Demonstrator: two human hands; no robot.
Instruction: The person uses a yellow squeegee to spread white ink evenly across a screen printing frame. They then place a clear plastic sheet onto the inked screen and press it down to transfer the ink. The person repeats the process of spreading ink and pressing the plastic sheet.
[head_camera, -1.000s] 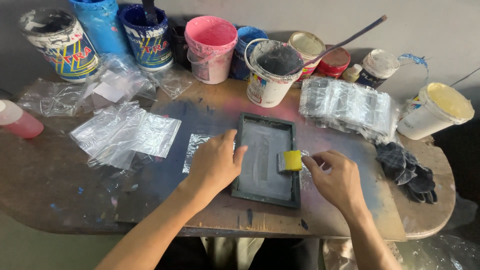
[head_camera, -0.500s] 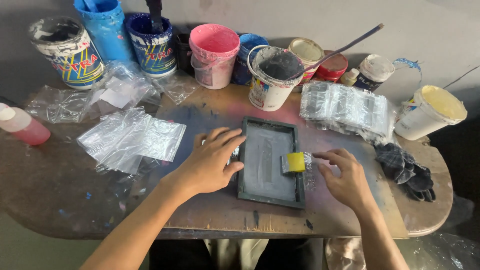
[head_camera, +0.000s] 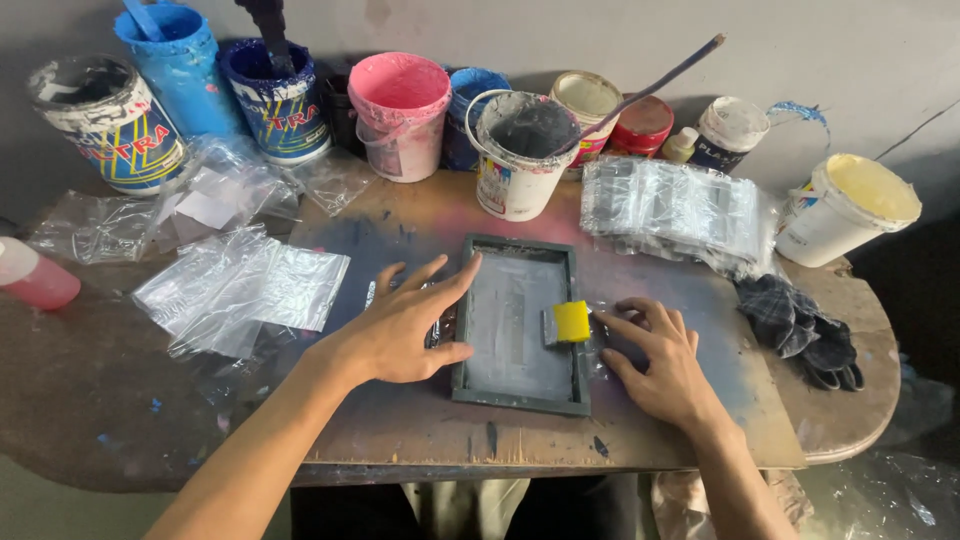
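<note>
A small dark-framed printing screen (head_camera: 520, 325) lies flat at the centre of the frame on a paint-stained table (head_camera: 400, 440). The left hand (head_camera: 405, 325) rests spread and flat on the table just left of it, holding nothing, its fingers fanned wide with the fingertips and thumb touching the frame's left rail. The right hand (head_camera: 660, 365) lies palm down just right of the frame, fingers loosely bent and pressing on a clear plastic bag (head_camera: 605, 345) that pokes out from under the frame's right edge; it too grips nothing. A little yellow-handled scraper (head_camera: 567, 322) sits on the right rail, close to the right hand's fingertips but not held.

The frame looks stiff and light, likely easy to lift by its rails (the mesh in the middle looks thin and inky, so it is better left untouched). The bag under it looks thin, limp and slippery, apt to slide or cling to the frame, so a flat fingertip press probably suits it better than a pinch.

At centre left lies a loose heap of clear bags (head_camera: 240, 290), and at upper right a neater stack of bags (head_camera: 680, 210). Paint tubs line the top edge, among them a pink bucket (head_camera: 405, 115) and a white bucket (head_camera: 520, 150) with a stick in it. A dark rag (head_camera: 800, 330) lies at the right.
</note>
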